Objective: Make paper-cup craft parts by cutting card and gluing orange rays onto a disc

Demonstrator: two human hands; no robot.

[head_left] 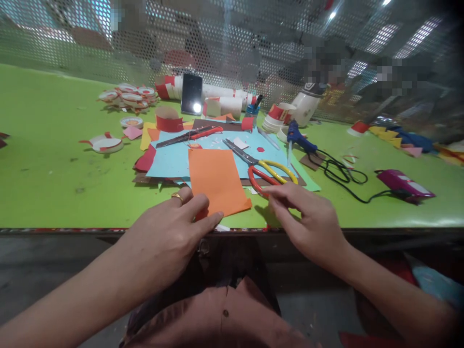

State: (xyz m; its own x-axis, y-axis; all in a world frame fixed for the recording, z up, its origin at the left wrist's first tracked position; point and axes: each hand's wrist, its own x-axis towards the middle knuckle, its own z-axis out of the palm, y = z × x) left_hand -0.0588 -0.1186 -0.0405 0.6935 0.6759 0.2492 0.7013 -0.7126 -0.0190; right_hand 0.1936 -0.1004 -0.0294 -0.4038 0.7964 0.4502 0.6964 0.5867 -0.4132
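Observation:
An orange paper sheet (216,179) lies at the table's front edge, over a stack of coloured papers. My left hand (184,217) is closed on its lower left corner, with the thumb along the near edge. Right of the sheet is a pair of scissors (266,166) with one red and one yellow handle loop, blades pointing away to the left. The fingers of my right hand (302,212) are drawn together at the red loop. Beneath are light blue paper (170,162) and brown card. A second pair of scissors (190,136) with red handles rests farther back.
A blue glue gun (300,137) stands at right, its black cord running to a purple box (404,185). Paper cups (277,117), a phone (191,93) and a white bottle (305,105) line the back. Small white-and-red paper rounds (130,98) are piled at left. A perforated screen rises behind.

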